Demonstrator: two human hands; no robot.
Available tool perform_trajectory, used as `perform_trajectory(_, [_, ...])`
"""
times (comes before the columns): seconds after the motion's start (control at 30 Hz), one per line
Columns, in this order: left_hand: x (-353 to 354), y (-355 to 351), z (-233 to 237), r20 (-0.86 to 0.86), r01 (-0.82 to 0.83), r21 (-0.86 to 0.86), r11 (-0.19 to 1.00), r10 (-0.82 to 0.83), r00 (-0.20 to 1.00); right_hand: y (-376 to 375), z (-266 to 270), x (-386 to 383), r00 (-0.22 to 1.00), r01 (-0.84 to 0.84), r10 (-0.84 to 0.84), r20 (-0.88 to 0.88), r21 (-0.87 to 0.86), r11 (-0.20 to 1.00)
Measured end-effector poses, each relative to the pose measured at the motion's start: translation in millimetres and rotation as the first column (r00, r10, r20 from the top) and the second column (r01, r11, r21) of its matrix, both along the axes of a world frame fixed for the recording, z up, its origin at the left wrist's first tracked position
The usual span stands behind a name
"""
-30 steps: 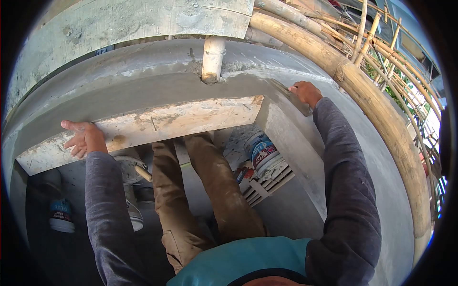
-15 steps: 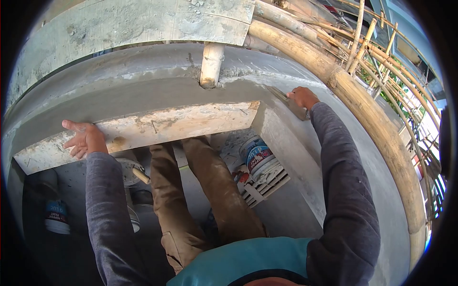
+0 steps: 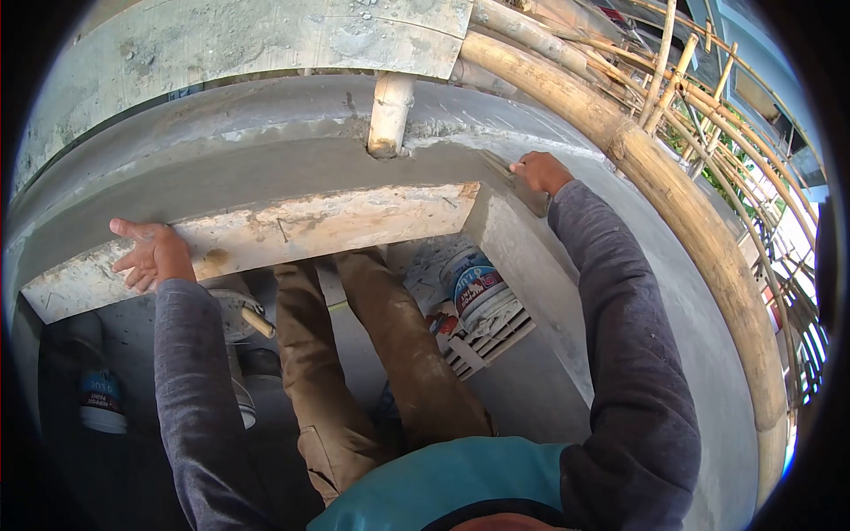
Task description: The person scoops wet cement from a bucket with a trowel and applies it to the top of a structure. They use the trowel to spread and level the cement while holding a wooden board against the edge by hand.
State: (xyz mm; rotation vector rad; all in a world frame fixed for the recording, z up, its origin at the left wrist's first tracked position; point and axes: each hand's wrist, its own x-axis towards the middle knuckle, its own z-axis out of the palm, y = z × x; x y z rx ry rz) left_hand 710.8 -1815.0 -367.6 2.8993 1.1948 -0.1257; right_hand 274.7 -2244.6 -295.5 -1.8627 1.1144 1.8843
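My left hand [image 3: 154, 253] rests with spread fingers against the face of a long wooden board [image 3: 341, 220], its thumb reaching over the board's upper edge. The board lies along the front of a ledge of smooth wet-looking grey mortar [image 3: 266, 168]. At the ledge's right corner, my right hand [image 3: 542, 172] is closed around a flat plastering trowel [image 3: 532, 200]. Its thin blade sits on the mortar and shows on both sides of the hand; the handle is hidden under my fingers. A bamboo post [image 3: 390, 115] stands in the ledge, left of the trowel.
Thick bamboo poles [image 3: 699, 230] curve along the right, with more scaffolding behind. A mortar-spattered plank [image 3: 266, 44] crosses the top. Below the board are paint buckets [image 3: 478, 288], [image 3: 103, 403], a slatted crate [image 3: 491, 345] and a wooden-handled tool [image 3: 258, 322]. A concrete side wall [image 3: 531, 274] descends at right.
My right hand has slid the trowel a little to the left and upward along the mortar. My left hand stays at the same spot on the board.
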Motion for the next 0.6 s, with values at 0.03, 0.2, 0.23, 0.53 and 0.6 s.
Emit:
perform_trajectory(0.03, [-0.5, 1.9, 0.2, -0.002, 0.006, 0.010, 1.000, -0.006, 1.000, 4.7, 3.1, 6.4, 0.999, 0.008, -0.010, 0.045, 0.051, 0.999])
perform_trajectory(0.2, [0.4, 1.2, -9.2, 0.104, -0.010, 0.035, 0.999, 0.007, 0.995, -11.5, 58.1, -15.8, 0.998, -0.068, 0.068, -0.008, -0.050, 0.996])
perform_trajectory(0.23, [1.6, 1.1, -10.0, 0.114, -0.001, 0.035, 0.999, -0.003, 0.993, -18.0, 50.7, -16.4, 0.997, -0.075, 0.075, 0.003, -0.059, 0.995])
perform_trajectory(0.53, [-1.2, -1.3, -2.2, 0.085, 0.000, 0.022, 1.000, -0.002, 0.996, 7.2, 41.6, 10.3, 0.996, -0.085, 0.085, -0.003, 0.005, 0.996])
perform_trajectory(0.6, [1.4, -7.8, 0.0, 0.053, -0.020, -0.046, 0.999, 0.023, 0.998, 0.1, 36.3, 3.5, 0.996, -0.085, 0.087, 0.015, -0.094, 0.992])
